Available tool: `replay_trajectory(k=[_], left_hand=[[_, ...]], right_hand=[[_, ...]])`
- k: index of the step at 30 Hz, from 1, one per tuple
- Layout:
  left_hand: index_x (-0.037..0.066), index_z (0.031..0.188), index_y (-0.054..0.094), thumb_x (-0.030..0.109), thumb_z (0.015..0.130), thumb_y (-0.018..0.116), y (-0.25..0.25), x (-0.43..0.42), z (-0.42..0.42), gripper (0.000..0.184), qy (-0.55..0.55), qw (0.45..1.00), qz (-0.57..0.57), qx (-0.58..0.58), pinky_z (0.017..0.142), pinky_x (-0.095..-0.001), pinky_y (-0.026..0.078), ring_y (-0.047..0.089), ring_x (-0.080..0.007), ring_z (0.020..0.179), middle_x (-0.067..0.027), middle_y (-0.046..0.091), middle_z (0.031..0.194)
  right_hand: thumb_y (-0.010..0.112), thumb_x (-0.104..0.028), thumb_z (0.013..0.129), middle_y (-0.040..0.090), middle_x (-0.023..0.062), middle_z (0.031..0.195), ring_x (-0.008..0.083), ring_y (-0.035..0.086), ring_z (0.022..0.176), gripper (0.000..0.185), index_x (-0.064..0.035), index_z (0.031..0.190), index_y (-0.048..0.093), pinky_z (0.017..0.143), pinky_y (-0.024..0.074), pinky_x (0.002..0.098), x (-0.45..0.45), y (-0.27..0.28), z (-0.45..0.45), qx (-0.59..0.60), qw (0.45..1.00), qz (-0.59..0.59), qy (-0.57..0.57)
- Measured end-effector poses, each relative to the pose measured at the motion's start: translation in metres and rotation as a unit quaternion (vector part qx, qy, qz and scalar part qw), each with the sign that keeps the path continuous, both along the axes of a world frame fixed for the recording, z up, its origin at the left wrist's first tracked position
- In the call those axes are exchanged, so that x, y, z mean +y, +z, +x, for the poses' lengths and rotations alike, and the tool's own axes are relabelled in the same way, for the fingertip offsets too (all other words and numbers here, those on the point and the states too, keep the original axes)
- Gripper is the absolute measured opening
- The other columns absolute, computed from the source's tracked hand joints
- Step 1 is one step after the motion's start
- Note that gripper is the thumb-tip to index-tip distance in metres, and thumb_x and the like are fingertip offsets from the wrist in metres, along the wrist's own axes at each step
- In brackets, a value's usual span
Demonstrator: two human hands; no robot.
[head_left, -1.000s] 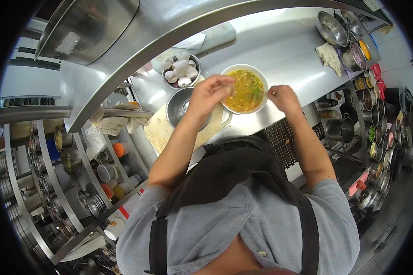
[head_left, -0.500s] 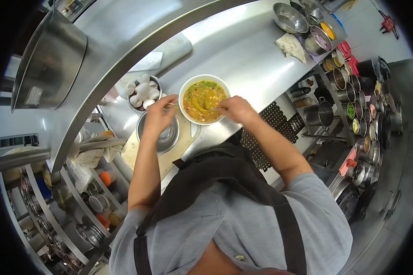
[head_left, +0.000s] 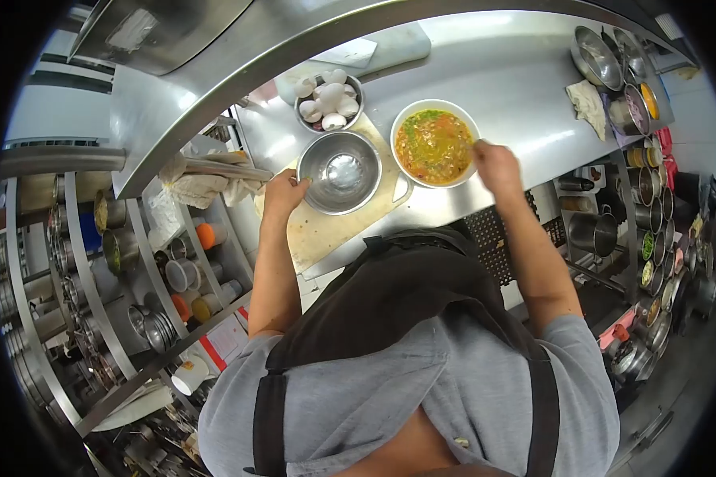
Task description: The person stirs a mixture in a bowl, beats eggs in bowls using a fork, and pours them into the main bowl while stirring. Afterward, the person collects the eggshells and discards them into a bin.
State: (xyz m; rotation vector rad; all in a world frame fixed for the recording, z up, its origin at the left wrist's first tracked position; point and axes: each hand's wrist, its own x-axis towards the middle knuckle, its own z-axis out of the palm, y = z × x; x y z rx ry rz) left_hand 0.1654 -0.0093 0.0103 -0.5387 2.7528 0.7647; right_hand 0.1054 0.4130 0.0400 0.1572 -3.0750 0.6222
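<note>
My left hand [head_left: 285, 193] pinches the left rim of a steel mixing bowl [head_left: 318, 195]. Only a shiny inside shows in that bowl, which rests on a pale cutting board [head_left: 314, 238]. To its right, a white bowl [head_left: 396, 159] holds an orange-yellow soupy mix [head_left: 436, 147] with green bits on top. My right hand [head_left: 497, 165] is closed at the white bowl's right rim; whatever its fingers hold is hidden. Behind the steel bowl is a smaller metal bowl [head_left: 297, 111] full of eggs or eggshells [head_left: 332, 97].
A raised metal shelf [head_left: 294, 52] curves across the counter's far side. On the steel counter [head_left: 525, 103] a cloth [head_left: 587, 107] lies beside stacked metal bowls [head_left: 597, 60] at the right. Shelves with containers stand at the left; pots of ingredients [head_left: 648, 215] line the right.
My left hand has gone from between the bowls to the steel bowl's left rim. My right hand has drawn back from over the soup to the white bowl's edge. The view has shifted.
</note>
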Motion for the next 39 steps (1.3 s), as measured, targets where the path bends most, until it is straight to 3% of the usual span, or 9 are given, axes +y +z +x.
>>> replay_trajectory(k=[5, 9, 14, 18, 22, 26, 30, 33, 39], left_hand=[[0.000, 0.096, 0.065, 0.023, 0.077, 0.070, 0.000, 0.005, 0.007, 0.030, 0.014, 0.998, 0.042, 0.048, 0.066, -0.0366, 0.050, 0.064, -0.0256, 0.066, -0.0136, 0.067, 0.072], [0.002, 0.097, 0.063, 0.021, 0.077, 0.068, 0.006, 0.014, 0.011, 0.028, 0.030, 0.995, 0.091, 0.034, 0.064, -0.0365, 0.049, 0.063, -0.0250, 0.064, -0.0146, 0.065, 0.070], [0.002, 0.097, 0.062, 0.020, 0.078, 0.067, -0.013, 0.009, 0.014, 0.027, 0.007, 0.996, 0.088, 0.029, 0.065, -0.0369, 0.050, 0.063, -0.0259, 0.064, -0.0155, 0.065, 0.070], [0.001, 0.096, 0.062, 0.020, 0.078, 0.066, -0.009, 0.017, 0.011, 0.027, -0.008, 0.998, 0.058, 0.023, 0.066, -0.0380, 0.050, 0.065, -0.0284, 0.067, -0.0165, 0.066, 0.073], [0.001, 0.097, 0.063, 0.021, 0.078, 0.067, -0.007, 0.017, 0.010, 0.028, -0.007, 0.998, 0.068, 0.015, 0.068, -0.0393, 0.051, 0.066, -0.0301, 0.070, -0.0171, 0.067, 0.075], [0.001, 0.097, 0.064, 0.021, 0.077, 0.068, -0.018, 0.015, 0.012, 0.029, -0.011, 0.998, 0.053, 0.036, 0.068, -0.0387, 0.051, 0.065, -0.0298, 0.070, -0.0171, 0.067, 0.076], [0.001, 0.097, 0.064, 0.021, 0.077, 0.069, -0.011, 0.016, 0.007, 0.029, -0.002, 0.997, 0.067, 0.024, 0.068, -0.0364, 0.051, 0.065, -0.0273, 0.070, -0.0159, 0.067, 0.077], [0.001, 0.098, 0.064, 0.021, 0.078, 0.069, -0.011, 0.014, 0.010, 0.029, 0.009, 0.997, 0.067, 0.019, 0.068, -0.0354, 0.051, 0.065, -0.0259, 0.069, -0.0148, 0.068, 0.077], [0.002, 0.099, 0.064, 0.021, 0.078, 0.069, -0.018, 0.010, 0.007, 0.029, 0.020, 0.995, 0.092, 0.023, 0.067, -0.0346, 0.051, 0.065, -0.0241, 0.069, -0.0132, 0.068, 0.077]], right_hand=[[0.065, -0.023, 0.083, 0.068, 0.0185, 0.083, 0.0365, 0.065, 0.077, 0.020, -0.0088, 0.095, 0.070, 0.071, 0.0519, 0.0444, 0.020, 0.012, 0.000, -0.134, 0.986, -0.092, 0.023], [0.054, -0.020, 0.088, 0.066, 0.0185, 0.080, 0.0386, 0.064, 0.076, 0.018, -0.0075, 0.090, 0.067, 0.071, 0.0507, 0.0488, -0.005, 0.001, 0.007, -0.016, 1.000, 0.003, 0.007], [0.065, -0.025, 0.082, 0.067, 0.0172, 0.083, 0.0358, 0.065, 0.075, 0.019, -0.0061, 0.083, 0.067, 0.072, 0.0512, 0.0474, 0.016, 0.018, 0.000, -0.134, 0.989, -0.062, 0.013], [0.064, -0.024, 0.082, 0.068, 0.0158, 0.085, 0.0348, 0.066, 0.074, 0.018, -0.0076, 0.083, 0.071, 0.071, 0.0528, 0.0435, -0.013, 0.002, 0.001, -0.027, 0.997, 0.074, 0.010], [0.063, -0.022, 0.082, 0.069, 0.0156, 0.085, 0.0347, 0.066, 0.075, 0.017, -0.0071, 0.084, 0.071, 0.071, 0.0532, 0.0424, 0.009, 0.006, 0.002, -0.113, 0.989, -0.067, 0.066], [0.063, -0.022, 0.085, 0.068, 0.0177, 0.078, 0.0356, 0.066, 0.072, 0.019, -0.0053, 0.091, 0.069, 0.071, 0.0531, 0.0437, -0.009, 0.008, -0.003, -0.031, 0.999, -0.001, -0.040], [0.058, -0.022, 0.086, 0.067, 0.0166, 0.078, 0.0357, 0.065, 0.074, 0.018, -0.0063, 0.088, 0.067, 0.067, 0.0521, 0.0461, -0.014, -0.001, 0.006, -0.002, 0.990, -0.094, 0.108], [0.059, -0.023, 0.086, 0.067, 0.0169, 0.082, 0.0366, 0.064, 0.076, 0.018, -0.0068, 0.087, 0.068, 0.069, 0.0519, 0.0455, 0.008, 0.011, -0.007, -0.061, 0.993, -0.090, -0.037], [0.059, -0.021, 0.087, 0.066, 0.0170, 0.081, 0.0377, 0.063, 0.077, 0.017, -0.0056, 0.087, 0.066, 0.070, 0.0511, 0.0464, -0.009, 0.015, 0.010, -0.051, 0.995, -0.053, 0.062]])
